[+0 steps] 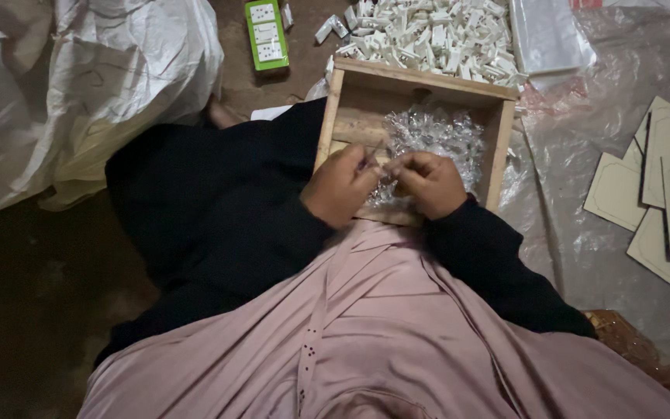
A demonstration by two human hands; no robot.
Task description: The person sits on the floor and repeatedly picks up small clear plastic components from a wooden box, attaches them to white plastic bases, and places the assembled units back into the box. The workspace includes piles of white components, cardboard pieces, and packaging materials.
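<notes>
A shallow wooden tray (333, 99) rests on my lap, holding a heap of small clear plastic pieces (434, 133). My left hand (340, 186) sits at the tray's near edge, fingers closed on a thin stick-like tool that points up and right. My right hand (430, 182) is beside it, fingertips pinched on a small clear piece. The two hands meet over the near part of the heap. Black sleeves cover both arms, and pink cloth drapes across my lap.
A pile of small white plastic parts (428, 37) lies beyond the tray. A green and white socket strip (266, 34) lies at the top. Large white sacks (94, 77) stand at left. Cream card cut-outs (664, 194) lie on clear plastic sheeting at right.
</notes>
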